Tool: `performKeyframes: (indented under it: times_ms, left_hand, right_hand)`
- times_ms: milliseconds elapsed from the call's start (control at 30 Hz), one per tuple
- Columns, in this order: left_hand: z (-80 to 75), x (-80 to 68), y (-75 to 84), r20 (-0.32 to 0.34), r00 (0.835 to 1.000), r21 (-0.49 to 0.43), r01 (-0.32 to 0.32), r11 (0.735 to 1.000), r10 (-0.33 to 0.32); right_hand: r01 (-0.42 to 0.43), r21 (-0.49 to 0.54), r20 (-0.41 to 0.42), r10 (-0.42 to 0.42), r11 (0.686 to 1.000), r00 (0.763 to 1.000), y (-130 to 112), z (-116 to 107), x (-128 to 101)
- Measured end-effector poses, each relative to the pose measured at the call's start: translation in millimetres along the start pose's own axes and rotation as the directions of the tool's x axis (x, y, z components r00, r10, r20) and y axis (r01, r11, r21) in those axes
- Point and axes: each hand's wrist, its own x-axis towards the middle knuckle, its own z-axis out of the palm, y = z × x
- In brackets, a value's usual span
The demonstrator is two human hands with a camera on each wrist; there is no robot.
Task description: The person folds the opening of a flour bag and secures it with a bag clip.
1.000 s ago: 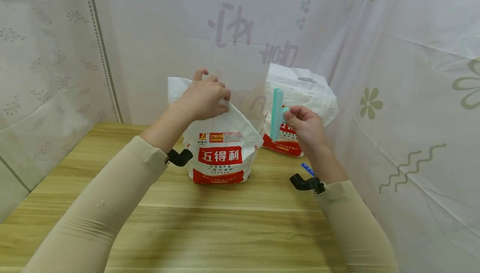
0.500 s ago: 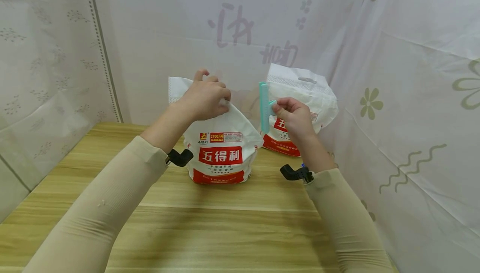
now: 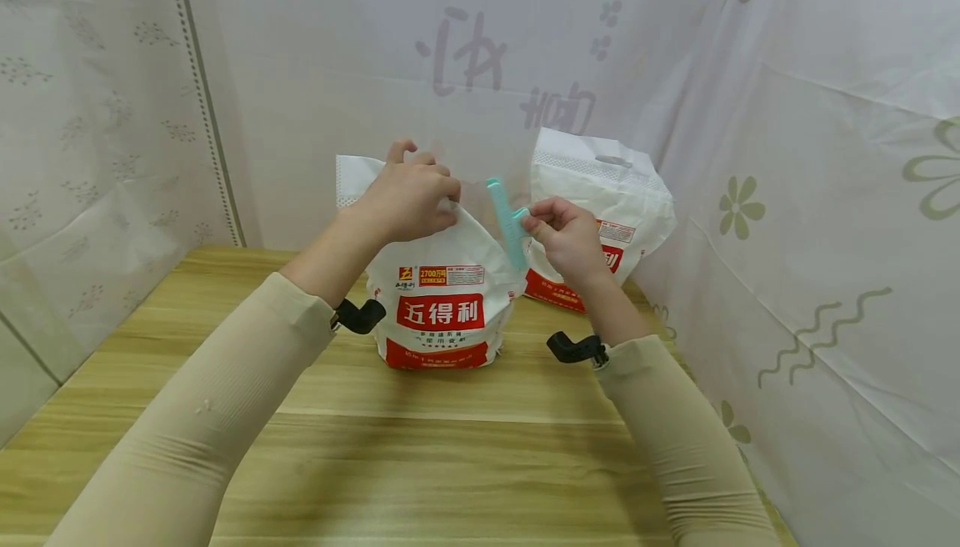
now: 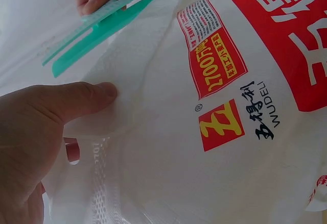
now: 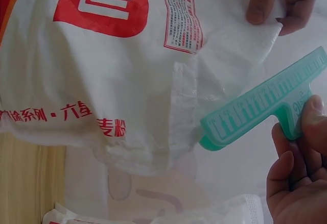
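Observation:
A white flour bag (image 3: 441, 280) with red print stands upright on the wooden table. My left hand (image 3: 412, 197) grips its folded top, thumb on the near side in the left wrist view. My right hand (image 3: 568, 238) pinches the handle of a mint-green bag clip (image 3: 507, 222), held tilted beside the bag's upper right edge. In the right wrist view the clip (image 5: 265, 99) has its lower end right at the bag's side, its two long bars slightly apart in the left wrist view.
A second flour bag (image 3: 637, 197) with a handle slot stands behind, to the right, partly hidden by my right hand. The wooden table (image 3: 420, 464) spreads in front. Patterned white curtains (image 3: 300, 72) close in the back and both sides.
My right hand has moved left with the bag clip, from in front of the rear bag to the edge of the front bag, and the clip has tilted. My left hand has stayed in place.

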Motion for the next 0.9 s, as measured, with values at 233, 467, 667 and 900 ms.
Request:
performKeyframes:
  times_ms: [233, 467, 667, 900]
  left_hand:
    - [-1.1, -0.4, -1.6, 0.008, 1.0, 0.005, 0.022, 1.0, -0.022]
    - [-2.1, 0.8, -1.6, 0.019, 0.999, 0.001, 0.034, 0.999, -0.034]
    - [-1.4, 0.5, -2.1, 0.021, 1.0, -0.01, 0.023, 1.0, -0.023]
    - [-2.5, 0.0, -4.1, 0.034, 0.999, -0.023, 0.005, 1.0, -0.004]
  right_hand:
    - [0.041, -0.093, 0.03, -0.038, 0.995, 0.999, 2, 8, -1]
    - [0.073, -0.201, 0.063, -0.061, 0.977, 0.996, 3, 13, -4]
    - [0.08, -0.261, 0.07, -0.064, 0.962, 0.996, 5, 17, -7]
    - [0.093, -0.293, 0.079, -0.072, 0.951, 0.994, 4, 20, -6]
